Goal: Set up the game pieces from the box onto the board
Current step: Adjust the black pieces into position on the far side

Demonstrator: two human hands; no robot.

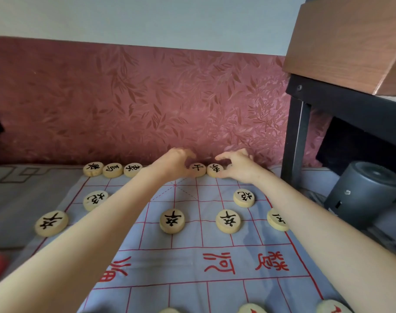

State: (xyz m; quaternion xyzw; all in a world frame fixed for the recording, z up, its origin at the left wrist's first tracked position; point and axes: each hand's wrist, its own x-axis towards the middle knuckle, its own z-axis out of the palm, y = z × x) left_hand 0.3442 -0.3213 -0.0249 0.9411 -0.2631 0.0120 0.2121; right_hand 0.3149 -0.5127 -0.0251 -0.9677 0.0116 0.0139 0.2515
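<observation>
The cloth board (192,256) lay flat on a grey patterned surface (23,195). Its long axis ran from the person towards the red leaf-patterned wall (147,98). The red river lettering across its middle read upside down from the camera.

Black-lettered pieces, all flat discs lying face up:
- Back row, at the board's far edge: three pieces at the left (112,170), touching edge to edge, then the advisor piece (197,170) and the neighbouring piece (215,170), touching each other.
- Second row: one cannon piece at the left (95,200) and one at the right (244,198).
- Third row: four soldier pieces (172,220), well apart. The outer two overlapped the board's side edges.
- The lettering on all of them appeared inverted from the camera.

Red-lettered pieces (332,307) were cut off by the bottom of the frame.

Left hand (172,163): reached to the back row, fingers curled in an arch over the advisor piece and hiding its left edge. Whether it had a hold on the piece could not be told.

Right hand (237,166): thumb against the near edge of the neighbouring piece, forefinger arched over its far edge, pinching it. The other fingers were loosely bent.

A wooden-topped table (350,41) stood at the right, with a dark cylinder (364,188) beneath it.
</observation>
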